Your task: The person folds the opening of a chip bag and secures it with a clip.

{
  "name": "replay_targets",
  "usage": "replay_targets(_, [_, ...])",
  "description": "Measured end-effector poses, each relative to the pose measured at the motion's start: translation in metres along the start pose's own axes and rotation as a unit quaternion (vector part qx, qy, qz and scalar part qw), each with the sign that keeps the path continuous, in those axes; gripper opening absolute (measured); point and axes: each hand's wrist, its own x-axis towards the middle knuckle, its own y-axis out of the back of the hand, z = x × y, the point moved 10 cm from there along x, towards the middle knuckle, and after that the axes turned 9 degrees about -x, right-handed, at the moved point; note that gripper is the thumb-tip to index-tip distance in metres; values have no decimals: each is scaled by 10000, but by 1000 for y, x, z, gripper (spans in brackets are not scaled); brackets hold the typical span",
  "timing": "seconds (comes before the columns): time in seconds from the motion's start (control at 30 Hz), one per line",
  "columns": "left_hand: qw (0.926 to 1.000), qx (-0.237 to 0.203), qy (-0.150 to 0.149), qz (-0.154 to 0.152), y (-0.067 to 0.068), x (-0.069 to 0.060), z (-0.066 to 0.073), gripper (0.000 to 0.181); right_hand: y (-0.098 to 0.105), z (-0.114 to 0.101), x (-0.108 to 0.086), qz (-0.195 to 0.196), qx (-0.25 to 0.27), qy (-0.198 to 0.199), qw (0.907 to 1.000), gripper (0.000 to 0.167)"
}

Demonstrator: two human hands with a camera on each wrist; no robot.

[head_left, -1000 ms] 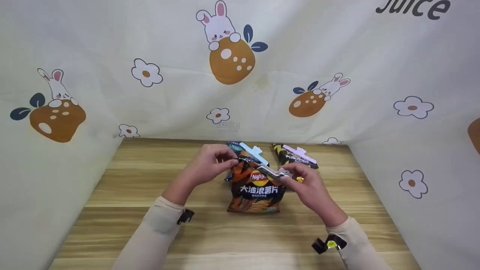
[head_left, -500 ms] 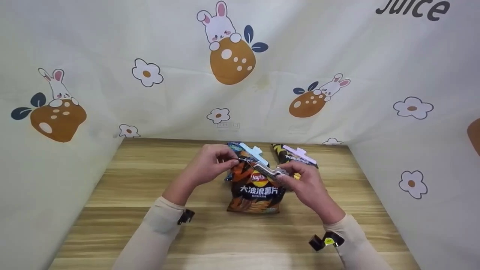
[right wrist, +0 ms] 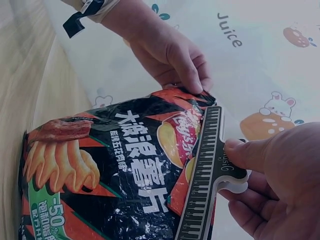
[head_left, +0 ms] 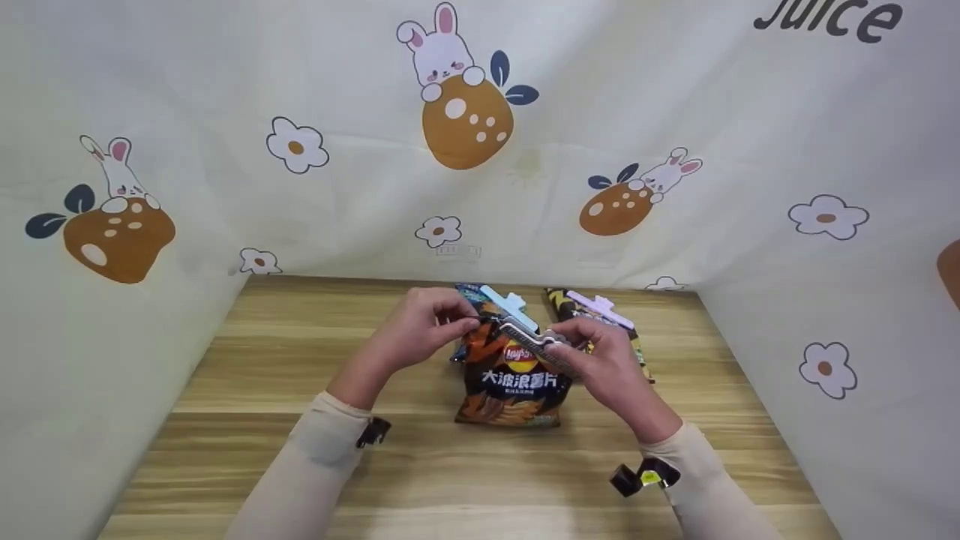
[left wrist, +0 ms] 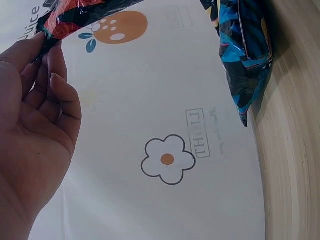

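An orange-and-black chip bag (head_left: 510,405) stands upright on the table in the head view, its front facing me. My left hand (head_left: 420,330) pinches the bag's top left corner; the left wrist view shows the thumb and fingertips on that crinkled corner (left wrist: 50,37). With my right hand (head_left: 611,367) I grip a bag clip by its handles. In the right wrist view this clip (right wrist: 200,175), printed with piano keys, lies along the bag's top edge, close to the left hand. Whether its far side has the bag between its jaws is hidden.
Behind stands a blue chip bag (left wrist: 245,55) with a light blue clip (head_left: 511,306) on its top. To its right, a black-and-yellow bag (head_left: 559,304) carries a pink clip (head_left: 600,309). Patterned cloth walls (head_left: 352,217) enclose the wooden table (head_left: 300,352) at the back and sides.
My right hand has shifted left with the piano clip, along the bag's top toward my left hand. The left hand keeps its pinch on the corner, almost still.
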Motion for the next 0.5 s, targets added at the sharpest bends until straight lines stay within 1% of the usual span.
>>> replay_targets(0.13, [10000, -5, 28, -38, -1, 1, 0, 6, -3, -1, 1, -133, 145, -1, 9998, 18])
replay_targets(0.27, [9999, -14, 75, -89, -3, 1, -1, 6, -4, -2, 2, -161, 136, 69, 9998, 17])
replay_targets(0.5, [9999, 15, 145, -56, -4, 2, -3, 6, -7, 2, 2, -254, 268, 29, 9993, 20])
